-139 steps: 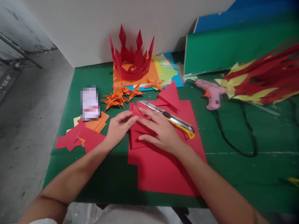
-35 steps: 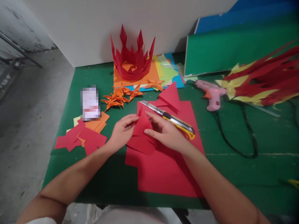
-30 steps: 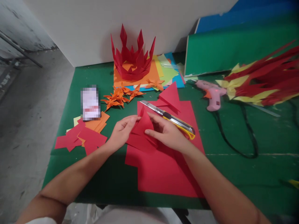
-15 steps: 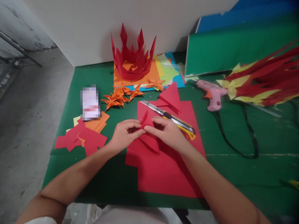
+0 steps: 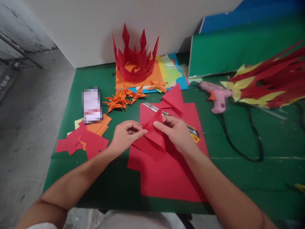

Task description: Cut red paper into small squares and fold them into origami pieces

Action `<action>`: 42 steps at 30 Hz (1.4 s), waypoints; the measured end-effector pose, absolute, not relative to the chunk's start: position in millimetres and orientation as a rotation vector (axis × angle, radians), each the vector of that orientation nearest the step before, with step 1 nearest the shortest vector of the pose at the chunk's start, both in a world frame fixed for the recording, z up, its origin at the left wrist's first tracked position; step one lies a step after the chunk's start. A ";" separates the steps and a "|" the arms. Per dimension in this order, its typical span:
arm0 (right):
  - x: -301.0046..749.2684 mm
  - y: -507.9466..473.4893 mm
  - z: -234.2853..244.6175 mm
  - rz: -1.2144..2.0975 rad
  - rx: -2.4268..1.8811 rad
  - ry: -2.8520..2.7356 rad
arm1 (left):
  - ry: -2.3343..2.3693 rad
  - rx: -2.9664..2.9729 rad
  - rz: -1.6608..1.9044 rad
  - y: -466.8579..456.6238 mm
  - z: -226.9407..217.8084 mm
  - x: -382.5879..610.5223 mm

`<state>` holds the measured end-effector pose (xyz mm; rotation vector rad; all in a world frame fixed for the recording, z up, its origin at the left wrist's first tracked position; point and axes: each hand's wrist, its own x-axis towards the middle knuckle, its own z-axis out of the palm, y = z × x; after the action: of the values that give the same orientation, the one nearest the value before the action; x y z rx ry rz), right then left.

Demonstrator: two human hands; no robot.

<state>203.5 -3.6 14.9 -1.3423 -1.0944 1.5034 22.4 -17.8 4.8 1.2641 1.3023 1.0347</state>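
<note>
A folded piece of red paper (image 5: 155, 133) is held between my two hands above the larger red sheets (image 5: 173, 181). My left hand (image 5: 127, 135) pinches its left edge, thumb against fingers. On the other side, my right hand (image 5: 175, 131) grips the paper near its upper right corner, with the thumb on top. Behind my right hand lies a yellow utility knife (image 5: 152, 107), its middle partly hidden by the hand and paper. A folded red triangle (image 5: 173, 97) rests at the top of the red sheets.
A red paper crown (image 5: 134, 68) stands on coloured sheets at the back. Several orange paper flowers (image 5: 119, 100) lie before it. Left are a phone (image 5: 92, 106) and paper scraps (image 5: 95, 143). A pink glue gun (image 5: 218, 97) with a cord lies right, beside red and yellow streamers (image 5: 269, 86).
My right hand has shifted slightly right and the folded red paper has opened wider between my hands. It now covers more of the utility knife. My left hand has barely moved.
</note>
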 end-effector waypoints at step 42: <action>201.2 -3.2 11.1 1.386 -1.329 -1.067 | 1.254 1.144 0.970 -17.1 7.2 21.7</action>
<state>201.2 -3.2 11.1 -1.3288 -1.0675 1.3861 21.7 -17.1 7.2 1.1442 1.2544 0.9697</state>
